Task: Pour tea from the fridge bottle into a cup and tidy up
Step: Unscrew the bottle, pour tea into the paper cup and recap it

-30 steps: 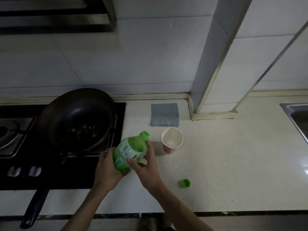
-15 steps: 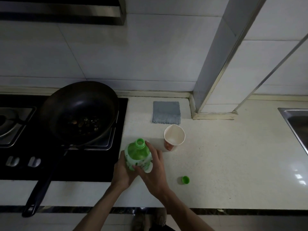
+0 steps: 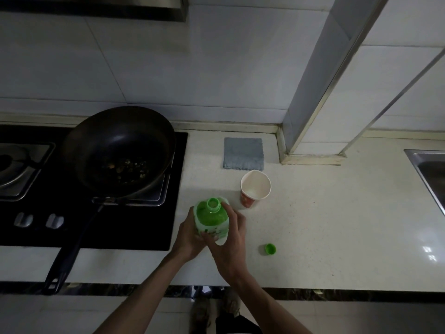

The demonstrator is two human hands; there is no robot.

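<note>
**Open bottle upright near the counter's front edge**

Left hand (image 3: 190, 233) and right hand (image 3: 230, 239) wrap fingers around the bottle (image 3: 212, 220); thin plastic probably dents, so hold mid-body. Cup (image 3: 255, 190) stands behind; cap (image 3: 270, 249) lies rightward.

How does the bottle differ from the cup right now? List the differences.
1. The bottle is green with a narrow neck; the paper cup is white inside, red outside, with a wide mouth.
2. The bottle is gripped by the left hand and right hand; the cup stands untouched on the counter.

Both are upright and open on top.
</note>
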